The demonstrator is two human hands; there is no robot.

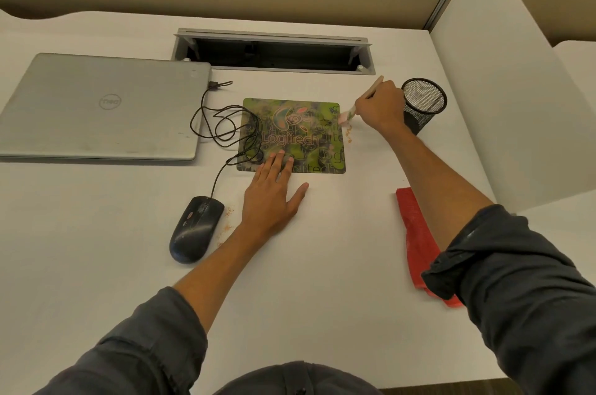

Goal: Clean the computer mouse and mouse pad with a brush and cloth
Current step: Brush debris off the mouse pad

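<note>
A green patterned mouse pad (pixel 300 123) lies flat in the middle of the white desk. My left hand (pixel 274 194) rests flat and open at its near edge, fingertips on the pad. My right hand (pixel 380 107) grips a small brush (pixel 346 115) with a pale wooden handle; the bristles touch the pad's right edge, and orange crumbs (pixel 349 133) lie just beside it. A black wired mouse (pixel 195 228) sits on the desk to the near left of the pad, more crumbs beside it. A red cloth (pixel 416 227) lies at the right, partly under my right forearm.
The mouse cable (pixel 222 123) loops over the pad's left side. A closed grey laptop (pixel 103 107) lies at the left. A black mesh pen cup (pixel 422 104) stands just right of my right hand. A cable slot (pixel 274 51) is open at the back; a white divider (pixel 503 88) bounds the right.
</note>
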